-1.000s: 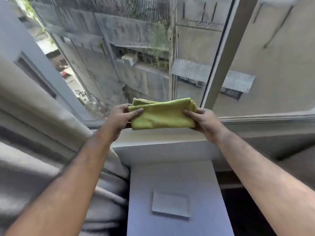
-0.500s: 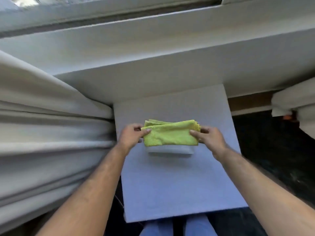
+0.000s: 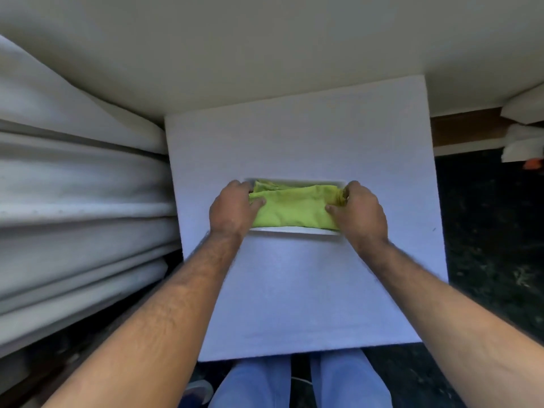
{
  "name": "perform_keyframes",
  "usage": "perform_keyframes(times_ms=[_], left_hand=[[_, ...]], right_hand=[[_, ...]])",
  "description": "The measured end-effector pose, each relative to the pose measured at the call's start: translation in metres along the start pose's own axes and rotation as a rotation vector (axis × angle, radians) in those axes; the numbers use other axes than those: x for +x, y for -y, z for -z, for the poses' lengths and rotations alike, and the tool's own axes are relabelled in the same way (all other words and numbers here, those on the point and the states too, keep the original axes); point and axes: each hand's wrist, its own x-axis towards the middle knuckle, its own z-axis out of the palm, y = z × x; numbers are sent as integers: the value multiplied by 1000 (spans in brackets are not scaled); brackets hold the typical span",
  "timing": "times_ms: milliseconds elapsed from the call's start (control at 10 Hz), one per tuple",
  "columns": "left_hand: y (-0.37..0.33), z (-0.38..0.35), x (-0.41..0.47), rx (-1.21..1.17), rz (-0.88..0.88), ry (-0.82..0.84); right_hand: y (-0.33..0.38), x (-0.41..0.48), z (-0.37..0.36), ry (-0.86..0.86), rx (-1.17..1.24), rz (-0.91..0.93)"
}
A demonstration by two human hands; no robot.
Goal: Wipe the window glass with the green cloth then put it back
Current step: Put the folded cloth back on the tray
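The folded green cloth (image 3: 294, 207) lies on a small white pad (image 3: 297, 230) in the middle of a white table (image 3: 294, 290). My left hand (image 3: 231, 209) grips the cloth's left end, thumb on top. My right hand (image 3: 360, 213) grips its right end, fingers curled over the edge. The cloth rests flat on the pad between both hands. The window glass is out of view.
Grey-white curtain folds (image 3: 79, 207) hang close along the table's left side. A white sill ledge (image 3: 265, 54) overhangs the table's far edge. Dark floor (image 3: 485, 231) lies to the right. My legs in blue jeans (image 3: 294, 381) stand at the near edge.
My view dropped from the window to the table. Both hands carried the folded cloth down from the sill height and lowered it onto the white pad.
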Motion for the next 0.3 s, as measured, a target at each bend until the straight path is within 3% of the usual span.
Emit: perform_keyframes(times_ms=[100, 300], left_hand=[[-7, 10, -8, 64, -44, -52], [-35, 71, -27, 132, -254, -112]], right_hand=[[10, 1, 11, -33, -185, 99], [51, -10, 81, -123, -398, 511]])
